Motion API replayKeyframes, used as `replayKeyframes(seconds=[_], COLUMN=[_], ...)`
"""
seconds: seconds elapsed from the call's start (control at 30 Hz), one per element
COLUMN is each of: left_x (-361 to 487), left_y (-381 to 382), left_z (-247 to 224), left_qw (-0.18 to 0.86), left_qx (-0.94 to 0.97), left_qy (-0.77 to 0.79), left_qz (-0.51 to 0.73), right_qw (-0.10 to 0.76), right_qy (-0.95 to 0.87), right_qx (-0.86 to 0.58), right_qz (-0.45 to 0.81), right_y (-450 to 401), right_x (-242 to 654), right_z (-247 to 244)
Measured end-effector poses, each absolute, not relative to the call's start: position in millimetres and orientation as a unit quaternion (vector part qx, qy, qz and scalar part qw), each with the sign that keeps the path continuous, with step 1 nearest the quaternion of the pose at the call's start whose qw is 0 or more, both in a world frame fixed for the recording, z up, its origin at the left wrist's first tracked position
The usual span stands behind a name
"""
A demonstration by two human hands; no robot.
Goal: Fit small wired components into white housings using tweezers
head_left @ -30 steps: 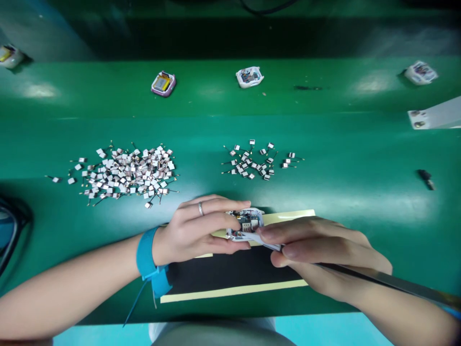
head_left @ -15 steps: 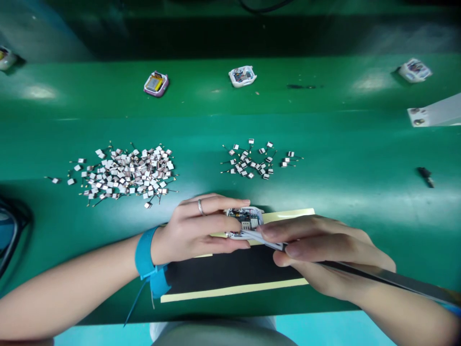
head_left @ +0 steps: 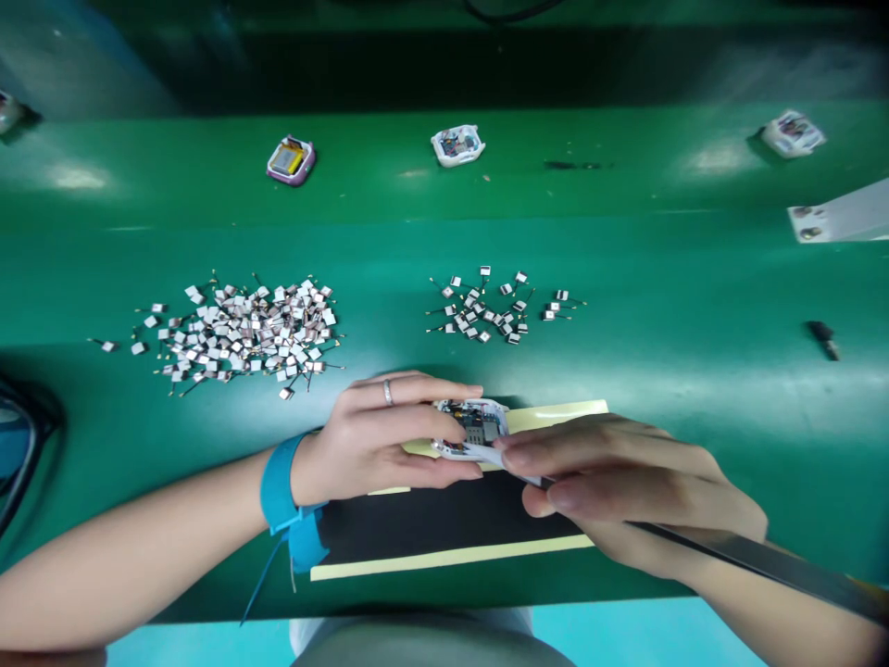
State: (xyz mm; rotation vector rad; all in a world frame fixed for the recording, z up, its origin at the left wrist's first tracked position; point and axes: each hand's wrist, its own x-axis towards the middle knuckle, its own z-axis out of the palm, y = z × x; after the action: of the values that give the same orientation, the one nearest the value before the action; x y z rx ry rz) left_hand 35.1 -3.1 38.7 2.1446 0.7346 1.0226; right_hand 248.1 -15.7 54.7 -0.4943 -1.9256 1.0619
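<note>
Left hand point(head_left: 375, 445) grips a white circuit-board casing point(head_left: 469, 428); right hand point(head_left: 625, 491) clasps a dark tool point(head_left: 757, 563), its tip hidden.

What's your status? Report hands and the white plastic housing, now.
Left hand gripping white plastic housing with exposed circuit board. Right hand holding long dark tweezers at its edge. Wired white parts lie beyond.

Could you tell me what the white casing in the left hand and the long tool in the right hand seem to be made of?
The white casing in the left hand looks like moulded plastic, with a smooth, slightly glossy rim. The long tool in the right hand looks like dark metal, judging by its straight edge and sheen, though it may be coated.
</note>
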Motion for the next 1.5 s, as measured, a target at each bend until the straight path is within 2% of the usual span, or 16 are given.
replayKeyframes(seconds=[0.6,1.5], left_x=[35.4,35.9], left_y=[-3.0,-2.8], left_z=[38.2,37.9], left_qw=[0.336,0.347], left_qx=[0.812,0.809], left_qy=[0.263,0.249], left_qz=[0.399,0.403], right_qw=[0.463,0.445], right_qy=[-0.769,-0.775], right_qx=[-0.190,-0.212], right_qz=[0.398,0.395], right_y=[-14.9,-18.8], right_x=[244.4,245.3], right_z=[52.4,53.0])
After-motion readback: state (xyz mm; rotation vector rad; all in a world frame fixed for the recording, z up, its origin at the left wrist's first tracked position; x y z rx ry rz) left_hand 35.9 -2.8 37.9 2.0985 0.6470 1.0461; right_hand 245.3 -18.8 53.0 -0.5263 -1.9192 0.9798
